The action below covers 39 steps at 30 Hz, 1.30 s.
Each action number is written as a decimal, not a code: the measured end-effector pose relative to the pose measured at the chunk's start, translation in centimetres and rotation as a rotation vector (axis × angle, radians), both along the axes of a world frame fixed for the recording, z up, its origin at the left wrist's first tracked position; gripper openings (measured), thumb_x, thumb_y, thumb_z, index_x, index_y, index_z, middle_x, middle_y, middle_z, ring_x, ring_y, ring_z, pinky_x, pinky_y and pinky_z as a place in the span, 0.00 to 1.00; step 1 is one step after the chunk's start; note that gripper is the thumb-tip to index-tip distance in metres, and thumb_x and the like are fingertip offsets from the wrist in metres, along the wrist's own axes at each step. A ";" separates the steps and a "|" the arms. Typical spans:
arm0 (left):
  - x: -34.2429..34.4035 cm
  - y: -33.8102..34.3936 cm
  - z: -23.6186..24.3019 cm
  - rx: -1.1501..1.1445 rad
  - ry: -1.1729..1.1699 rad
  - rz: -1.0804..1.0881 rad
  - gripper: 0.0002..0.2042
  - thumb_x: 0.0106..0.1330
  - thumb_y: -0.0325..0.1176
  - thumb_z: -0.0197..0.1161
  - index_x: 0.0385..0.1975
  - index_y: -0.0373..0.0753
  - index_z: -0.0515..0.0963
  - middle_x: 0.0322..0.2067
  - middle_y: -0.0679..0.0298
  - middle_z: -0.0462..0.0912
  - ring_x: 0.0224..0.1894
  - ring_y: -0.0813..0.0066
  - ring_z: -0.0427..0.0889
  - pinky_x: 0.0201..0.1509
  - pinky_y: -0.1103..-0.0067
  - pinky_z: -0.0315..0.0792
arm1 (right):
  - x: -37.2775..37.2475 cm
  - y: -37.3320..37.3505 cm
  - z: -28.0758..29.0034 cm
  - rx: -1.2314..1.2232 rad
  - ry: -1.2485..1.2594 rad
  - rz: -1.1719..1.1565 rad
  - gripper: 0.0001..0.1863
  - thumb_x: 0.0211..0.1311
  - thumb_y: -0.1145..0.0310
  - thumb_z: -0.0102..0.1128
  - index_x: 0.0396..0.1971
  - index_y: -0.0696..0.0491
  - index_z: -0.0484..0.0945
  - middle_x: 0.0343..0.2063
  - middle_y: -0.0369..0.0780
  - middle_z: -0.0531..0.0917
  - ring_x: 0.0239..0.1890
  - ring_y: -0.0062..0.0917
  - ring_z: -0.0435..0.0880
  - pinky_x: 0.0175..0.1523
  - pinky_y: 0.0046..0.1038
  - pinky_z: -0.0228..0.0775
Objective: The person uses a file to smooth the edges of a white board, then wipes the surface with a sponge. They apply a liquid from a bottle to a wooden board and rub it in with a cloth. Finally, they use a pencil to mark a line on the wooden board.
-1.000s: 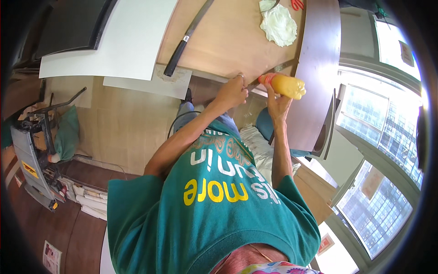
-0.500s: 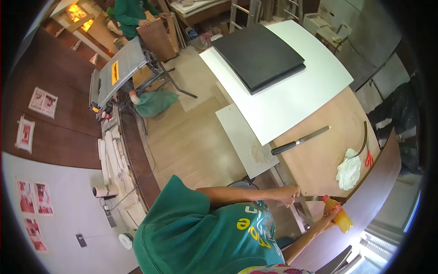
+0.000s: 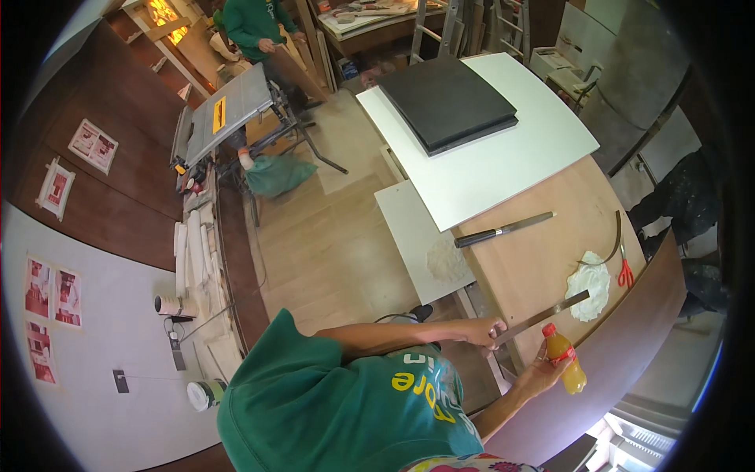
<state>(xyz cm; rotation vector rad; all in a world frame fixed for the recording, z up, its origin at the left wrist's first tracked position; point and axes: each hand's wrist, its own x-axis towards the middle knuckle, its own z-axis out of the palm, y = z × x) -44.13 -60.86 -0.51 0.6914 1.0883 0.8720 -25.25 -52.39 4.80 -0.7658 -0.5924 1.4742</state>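
Observation:
My left hand point(image 3: 489, 333) is closed round one end of a narrow, flat brown strip point(image 3: 543, 316). The strip's far end reaches over the tan worktable point(image 3: 515, 275), close to a crumpled white, cloth-like heap point(image 3: 588, 289). In my right hand point(image 3: 543, 374) is a clear bottle of orange liquid point(image 3: 569, 370) with a red cap, held near the brown panel point(image 3: 629, 346) along the table's side. A long-bladed tool with a black handle point(image 3: 503, 230) lies on the table. Red-handled scissors point(image 3: 625, 273) and a curved dark strip point(image 3: 616, 236) rest beside the white heap.
A dark board stack point(image 3: 448, 102) sits on a large white panel point(image 3: 543, 157) across the table's far part. A table saw point(image 3: 224, 114) stands at the far left, near a co-worker in green point(image 3: 252, 31) handling a board. Another person's dark-clothed legs point(image 3: 676, 197) are at the right.
The brown strip has swung so its tip points farther away, over the table near the white heap. The bottle has moved slightly left and stands more upright. My view has shifted a little.

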 end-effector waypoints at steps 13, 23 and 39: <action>-0.7 -3.2 2.7 0.137 0.256 0.263 0.28 0.64 0.23 0.58 0.66 0.27 0.64 0.44 0.52 0.79 0.35 0.67 0.87 0.42 0.74 0.79 | -2.6 -0.4 2.4 -0.002 0.395 0.252 0.26 0.71 0.59 0.61 0.58 0.61 0.67 0.55 0.48 0.77 0.58 0.38 0.79 0.66 0.40 0.74; -1.9 -4.7 4.4 0.018 -0.033 0.319 0.29 0.71 0.26 0.52 0.71 0.30 0.56 0.45 0.53 0.77 0.32 0.69 0.87 0.33 0.80 0.80 | -5.4 -2.1 3.6 -0.105 0.705 0.285 0.21 0.71 0.62 0.61 0.53 0.62 0.71 0.54 0.49 0.78 0.58 0.38 0.78 0.67 0.40 0.76; -11.3 -2.3 2.0 0.142 0.012 0.105 0.37 0.62 0.18 0.55 0.74 0.28 0.50 0.61 0.39 0.68 0.39 0.67 0.88 0.44 0.76 0.82 | -12.7 -2.8 2.1 -0.143 0.992 0.311 0.25 0.65 0.66 0.67 0.58 0.60 0.71 0.58 0.50 0.74 0.62 0.44 0.73 0.62 0.38 0.80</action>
